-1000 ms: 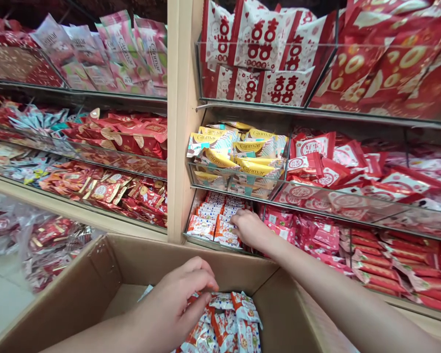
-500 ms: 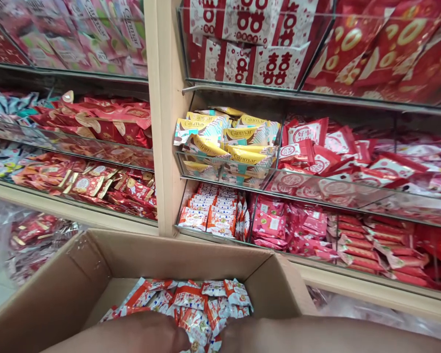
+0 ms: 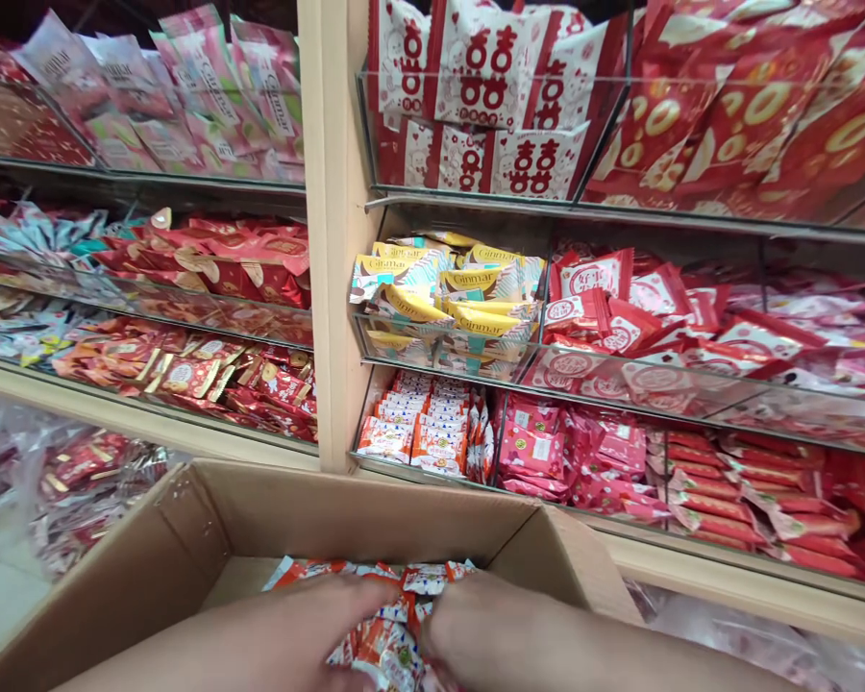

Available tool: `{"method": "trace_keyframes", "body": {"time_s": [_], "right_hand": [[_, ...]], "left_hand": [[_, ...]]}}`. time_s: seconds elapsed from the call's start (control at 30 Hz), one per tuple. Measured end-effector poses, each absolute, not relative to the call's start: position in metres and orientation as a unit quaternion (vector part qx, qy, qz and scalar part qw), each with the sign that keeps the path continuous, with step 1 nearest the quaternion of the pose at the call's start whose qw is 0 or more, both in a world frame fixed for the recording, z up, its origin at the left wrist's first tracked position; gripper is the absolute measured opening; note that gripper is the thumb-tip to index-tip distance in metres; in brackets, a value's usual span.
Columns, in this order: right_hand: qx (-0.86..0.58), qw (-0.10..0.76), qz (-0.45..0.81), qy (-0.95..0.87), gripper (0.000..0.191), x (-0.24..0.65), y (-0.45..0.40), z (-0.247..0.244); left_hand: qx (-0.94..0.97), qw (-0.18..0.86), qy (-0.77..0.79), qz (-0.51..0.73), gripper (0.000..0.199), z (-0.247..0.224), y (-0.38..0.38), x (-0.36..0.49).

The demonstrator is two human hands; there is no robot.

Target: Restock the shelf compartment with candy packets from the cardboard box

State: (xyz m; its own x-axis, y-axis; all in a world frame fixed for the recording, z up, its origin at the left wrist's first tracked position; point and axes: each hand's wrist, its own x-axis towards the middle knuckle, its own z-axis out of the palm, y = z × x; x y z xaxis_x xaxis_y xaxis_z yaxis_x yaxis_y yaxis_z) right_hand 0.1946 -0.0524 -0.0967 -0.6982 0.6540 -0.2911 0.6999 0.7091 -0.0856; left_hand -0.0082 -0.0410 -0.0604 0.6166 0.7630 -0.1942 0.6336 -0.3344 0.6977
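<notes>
My left hand (image 3: 332, 615) reaches into a cardboard box (image 3: 375, 505), over small red-and-white snack packets (image 3: 382, 646). It is blurred, but its fingers and thumb look apart, with packets showing between them. On the other side of the same pile, my right hand (image 3: 468, 620) is down against the packets. Its fingertips are hidden behind the hand and among the packets. More of these packets show beyond both hands, toward the box's far wall.
Shelves with clear fronts rise behind the box. Similar red-and-white packets (image 3: 436, 432) stand in rows in a bottom compartment. Beside them lie pink packets (image 3: 537, 447); above are yellow packets (image 3: 476, 288). A wooden post (image 3: 335, 288) divides the shelves. Plastic-bagged goods (image 3: 86, 481) sit at left.
Both hands have moved farther forward over the packets and cover more of them. The left hand's fingers have extended. The view has tilted slightly, so the shelves sit lower in the picture.
</notes>
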Motion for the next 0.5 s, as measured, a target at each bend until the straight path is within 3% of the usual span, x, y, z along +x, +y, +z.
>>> {"method": "trace_keyframes", "body": {"time_s": [0.1, 0.2, 0.33, 0.5], "right_hand": [[0.414, -0.105, -0.153, 0.891, 0.014, 0.200, -0.044, -0.057], [0.443, -0.268, -0.248, 0.819, 0.019, 0.204, -0.033, -0.053], [0.447, -0.358, -0.344, 0.744, 0.022, 0.207, -0.024, -0.067], [0.415, -0.384, -0.385, 0.729, 0.025, 0.208, -0.027, -0.070]], "left_hand": [[0.782, 0.432, 0.430, 0.130, 0.066, -0.063, -0.030, 0.002], [0.722, 0.515, 0.417, 0.200, 0.060, -0.061, -0.019, 0.010], [0.685, 0.541, 0.427, 0.235, 0.049, -0.053, -0.013, 0.011], [0.683, 0.537, 0.411, 0.276, 0.044, -0.048, -0.019, 0.017]]}}
